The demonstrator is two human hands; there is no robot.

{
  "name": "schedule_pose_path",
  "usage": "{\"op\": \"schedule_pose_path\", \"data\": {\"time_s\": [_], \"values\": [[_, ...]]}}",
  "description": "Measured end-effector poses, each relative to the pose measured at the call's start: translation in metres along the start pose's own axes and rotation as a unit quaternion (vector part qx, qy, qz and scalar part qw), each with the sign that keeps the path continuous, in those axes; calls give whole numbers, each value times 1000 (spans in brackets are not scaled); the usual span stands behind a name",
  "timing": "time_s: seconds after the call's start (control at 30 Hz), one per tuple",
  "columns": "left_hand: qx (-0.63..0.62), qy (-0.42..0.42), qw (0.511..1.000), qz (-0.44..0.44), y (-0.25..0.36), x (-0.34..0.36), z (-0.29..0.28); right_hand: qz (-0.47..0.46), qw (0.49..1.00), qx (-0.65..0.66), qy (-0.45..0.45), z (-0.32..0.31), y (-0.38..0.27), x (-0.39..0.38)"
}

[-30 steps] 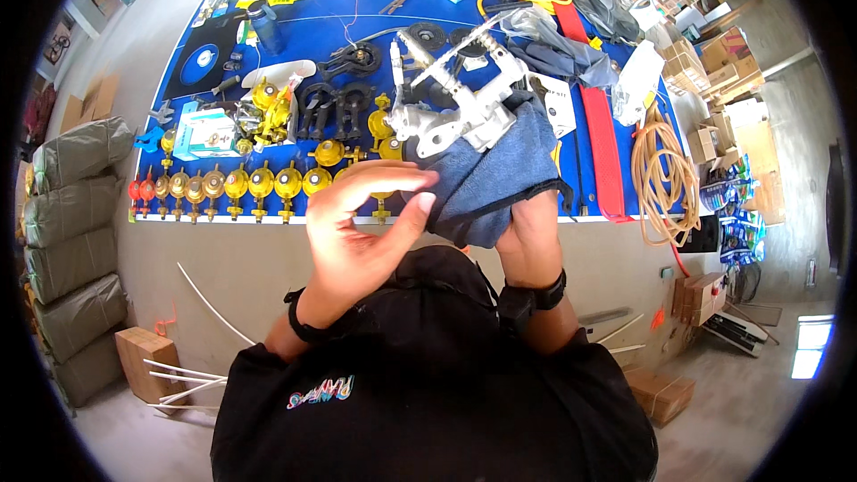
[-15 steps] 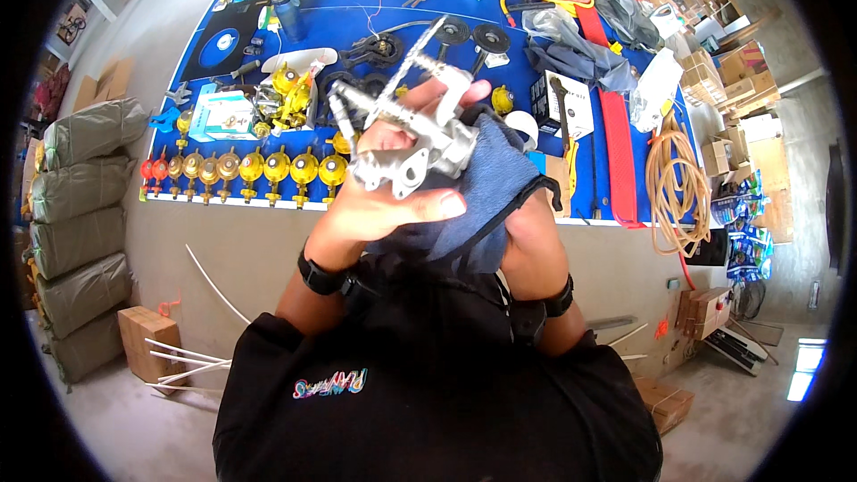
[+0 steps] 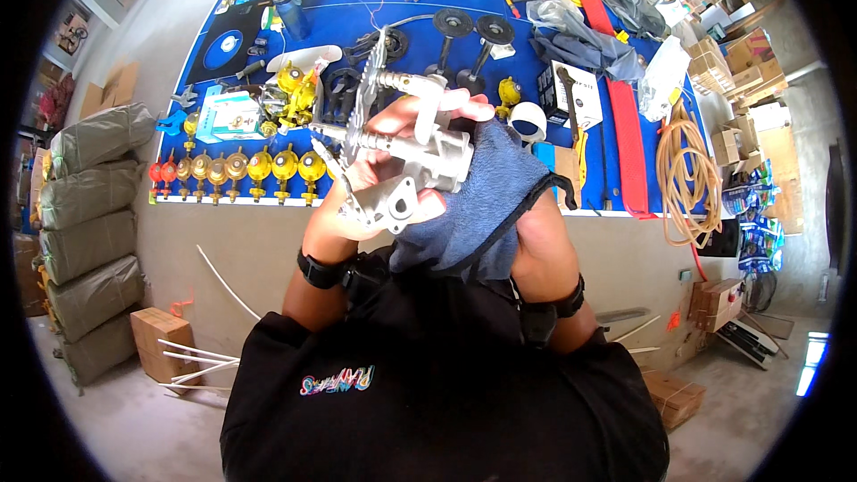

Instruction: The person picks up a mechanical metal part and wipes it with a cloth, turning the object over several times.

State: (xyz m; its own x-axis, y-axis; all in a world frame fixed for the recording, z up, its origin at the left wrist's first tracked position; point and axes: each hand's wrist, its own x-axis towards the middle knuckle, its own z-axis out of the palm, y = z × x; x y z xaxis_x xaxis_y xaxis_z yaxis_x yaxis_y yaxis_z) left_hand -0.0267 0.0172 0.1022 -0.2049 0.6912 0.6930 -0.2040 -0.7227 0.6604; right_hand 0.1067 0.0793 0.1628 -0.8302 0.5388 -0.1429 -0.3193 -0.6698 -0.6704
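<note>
Up in front of my chest, over the table's near edge, my left hand [image 3: 344,201] grips a silver cast-metal fitting [image 3: 433,161]. The fitting has a two-hole flange low down, short tubular stubs and a thin plate seen nearly edge-on at its left. My left fingers wrap behind it, and the thumb lies near the flange. On its right side a blue cloth [image 3: 486,187] with black edging touches the fitting. My right hand [image 3: 544,236] holds this cloth; most of its fingers are hidden beneath the fabric.
On the blue table [image 3: 344,4], a row of gas regulators [image 3: 259,165] lines the near left edge. Behind stand black burner-like discs [image 3: 453,22] and a dark bottle [image 3: 288,13]. To the right lie a red strip [image 3: 622,143] and a coiled tan hose [image 3: 683,178]. Wrapped bundles [image 3: 98,187] are stacked left.
The silver fitting has turned in my left hand, so its plate now stands more upright and the flange faces differently. My right hand and the cloth have shifted slightly.
</note>
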Motion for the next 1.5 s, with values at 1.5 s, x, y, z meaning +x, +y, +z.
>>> {"op": "schedule_pose_path", "data": {"time_s": [1.5], "values": [[-22,185,982,-21,6,-8,8,-279,888,-364,-7,-23,21,9]]}}
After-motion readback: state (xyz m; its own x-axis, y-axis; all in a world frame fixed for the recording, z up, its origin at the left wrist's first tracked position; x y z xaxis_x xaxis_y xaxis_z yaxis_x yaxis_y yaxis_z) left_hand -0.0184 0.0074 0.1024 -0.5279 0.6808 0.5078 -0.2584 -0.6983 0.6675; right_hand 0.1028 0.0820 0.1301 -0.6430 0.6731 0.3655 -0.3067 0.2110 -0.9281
